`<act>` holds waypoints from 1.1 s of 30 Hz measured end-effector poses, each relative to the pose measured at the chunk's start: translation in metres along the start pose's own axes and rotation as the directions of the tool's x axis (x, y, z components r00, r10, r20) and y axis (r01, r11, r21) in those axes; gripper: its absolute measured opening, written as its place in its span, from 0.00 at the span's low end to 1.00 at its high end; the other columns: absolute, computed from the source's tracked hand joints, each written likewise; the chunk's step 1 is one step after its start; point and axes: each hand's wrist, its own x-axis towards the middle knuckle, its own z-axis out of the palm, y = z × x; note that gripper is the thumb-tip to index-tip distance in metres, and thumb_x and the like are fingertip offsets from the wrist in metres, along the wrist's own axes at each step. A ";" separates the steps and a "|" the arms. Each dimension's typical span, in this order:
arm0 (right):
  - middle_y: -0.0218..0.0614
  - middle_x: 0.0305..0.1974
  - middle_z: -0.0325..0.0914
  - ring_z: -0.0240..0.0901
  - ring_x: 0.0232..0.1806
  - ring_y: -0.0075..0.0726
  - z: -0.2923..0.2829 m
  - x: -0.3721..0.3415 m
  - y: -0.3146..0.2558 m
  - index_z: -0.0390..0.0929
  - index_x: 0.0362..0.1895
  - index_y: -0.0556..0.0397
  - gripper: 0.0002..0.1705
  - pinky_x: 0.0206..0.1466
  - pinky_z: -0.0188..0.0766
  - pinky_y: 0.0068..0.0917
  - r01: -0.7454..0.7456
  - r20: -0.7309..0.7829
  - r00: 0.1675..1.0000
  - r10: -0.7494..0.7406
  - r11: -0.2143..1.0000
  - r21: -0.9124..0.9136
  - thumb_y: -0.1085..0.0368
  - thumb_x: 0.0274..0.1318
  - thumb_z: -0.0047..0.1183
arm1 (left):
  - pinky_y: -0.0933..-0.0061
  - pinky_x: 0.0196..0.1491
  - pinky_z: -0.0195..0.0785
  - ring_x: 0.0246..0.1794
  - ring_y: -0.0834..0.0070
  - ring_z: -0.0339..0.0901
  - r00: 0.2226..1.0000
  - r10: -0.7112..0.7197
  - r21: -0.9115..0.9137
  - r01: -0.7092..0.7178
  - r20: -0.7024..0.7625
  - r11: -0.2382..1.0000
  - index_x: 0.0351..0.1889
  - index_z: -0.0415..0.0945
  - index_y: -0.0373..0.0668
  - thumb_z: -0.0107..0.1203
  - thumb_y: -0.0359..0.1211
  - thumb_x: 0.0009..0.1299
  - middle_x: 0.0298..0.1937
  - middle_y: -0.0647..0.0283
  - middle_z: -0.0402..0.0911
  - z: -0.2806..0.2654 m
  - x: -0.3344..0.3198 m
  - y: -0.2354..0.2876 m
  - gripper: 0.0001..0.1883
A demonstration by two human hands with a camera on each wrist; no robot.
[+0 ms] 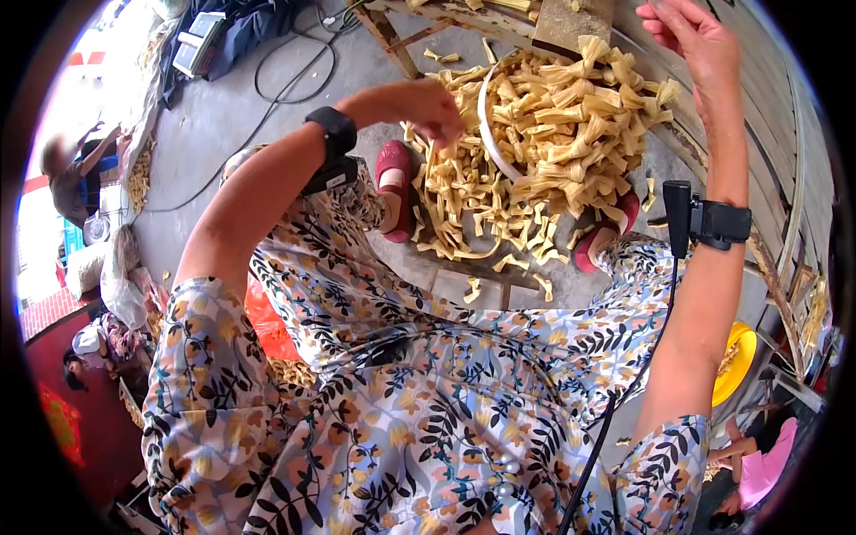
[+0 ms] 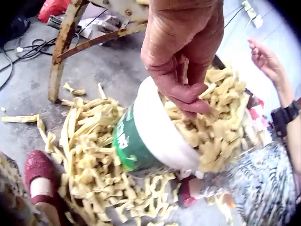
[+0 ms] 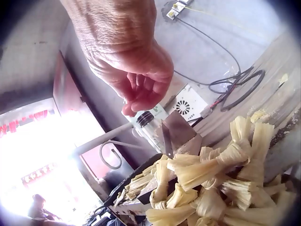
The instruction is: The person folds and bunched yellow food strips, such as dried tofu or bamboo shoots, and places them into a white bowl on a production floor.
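Observation:
In the left wrist view my left hand [image 2: 186, 52] hangs over a white bucket [image 2: 162, 136] with a green label, its fingers loosely bent beside the rim. Knotted, pale yellow flat strips [image 2: 225, 103] are heaped in the bucket above its rim. The head view shows the same hand, blurred, left of the white rim [image 1: 489, 125]. My right hand [image 1: 700, 45] is raised at the upper right, beyond the heap. Its fingers are curled, with thumb and fingertips close together, in the right wrist view; no object shows between them. Knotted strips [image 3: 207, 179] lie below it.
More knotted strips [image 1: 486, 201] lie on the floor around the bucket, between two red shoes [image 1: 392, 169]. A wooden board [image 1: 575, 22] and a rusty metal frame [image 1: 383, 40] stand at the far side. A black cable [image 1: 294, 76] loops over the floor; a yellow basin [image 1: 738, 361] sits right.

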 end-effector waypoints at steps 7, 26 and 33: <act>0.35 0.26 0.78 0.73 0.22 0.20 0.008 -0.012 0.008 0.76 0.37 0.59 0.08 0.25 0.71 0.14 -0.029 0.042 0.999 0.032 0.998 -0.051 0.70 0.52 0.50 | 0.84 0.35 0.68 0.35 0.83 0.77 0.957 0.167 -0.241 -0.225 -0.238 0.944 0.42 0.76 0.41 0.43 0.44 0.70 0.35 0.64 0.80 -0.021 -0.004 0.029 0.18; 0.29 0.29 0.77 0.69 0.27 0.15 0.007 -0.038 0.012 0.78 0.40 0.56 0.10 0.32 0.66 0.12 -0.068 0.166 0.981 0.103 0.977 -0.204 0.68 0.55 0.48 | 0.73 0.24 0.66 0.21 0.72 0.73 0.859 -0.387 -0.295 0.295 -0.335 0.909 0.22 0.75 0.35 0.59 0.43 0.54 0.19 0.61 0.75 0.090 0.097 -0.215 0.18; 0.27 0.30 0.77 0.69 0.27 0.13 0.023 -0.036 0.015 0.77 0.43 0.55 0.11 0.31 0.65 0.11 -0.048 0.229 0.970 0.085 0.986 -0.161 0.68 0.55 0.48 | 0.81 0.24 0.68 0.20 0.79 0.71 0.972 -0.182 -0.575 0.063 -0.151 0.816 0.29 0.74 0.39 0.55 0.30 0.60 0.21 0.68 0.74 0.073 0.069 -0.119 0.05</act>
